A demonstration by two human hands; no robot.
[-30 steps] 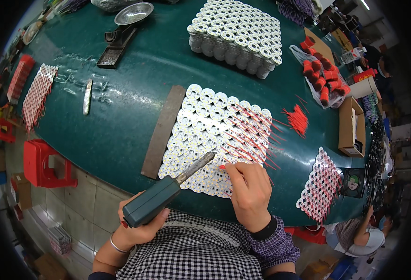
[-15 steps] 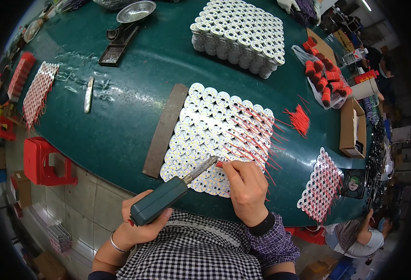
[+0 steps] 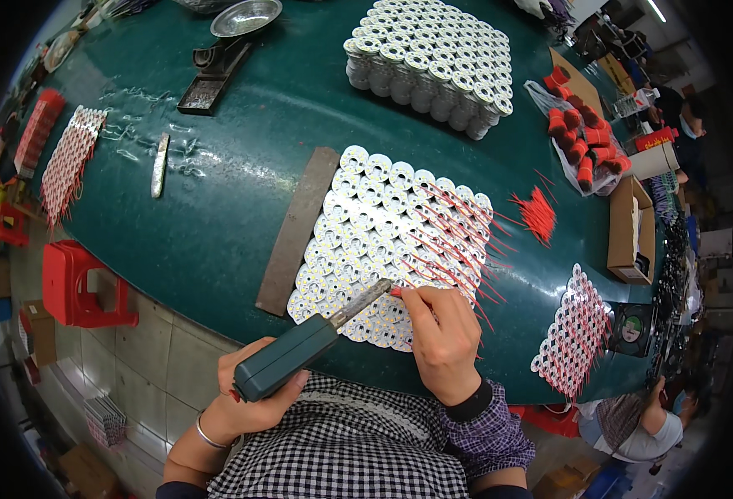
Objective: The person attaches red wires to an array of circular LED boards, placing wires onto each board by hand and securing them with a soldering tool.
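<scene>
My left hand (image 3: 248,410) is closed around the dark green handle of a soldering iron (image 3: 287,358). Its metal tip points up and right, over a panel of round white LED boards (image 3: 354,241). Close beside that tip, my right hand (image 3: 445,349) pinches a short red wire (image 3: 396,291) between thumb and finger; whether wire and tip touch is unclear. Several red wires (image 3: 454,245) stick out from the boards on the panel's right side. Along the panel's left edge lies a flat brown metal bar (image 3: 298,237).
Right of the panel is a pile of red wires (image 3: 537,216), with red spools (image 3: 582,141) in a bag beyond. Stacked board panels (image 3: 433,62) stand at the back. A wired panel (image 3: 572,337) lies at right, a cardboard box (image 3: 630,224) behind it. A metal-dished stand (image 3: 217,75) is at back left.
The whole view has shifted very slightly. Both hands hold almost the same position, with the iron's tip and the red wire still close together over the panel.
</scene>
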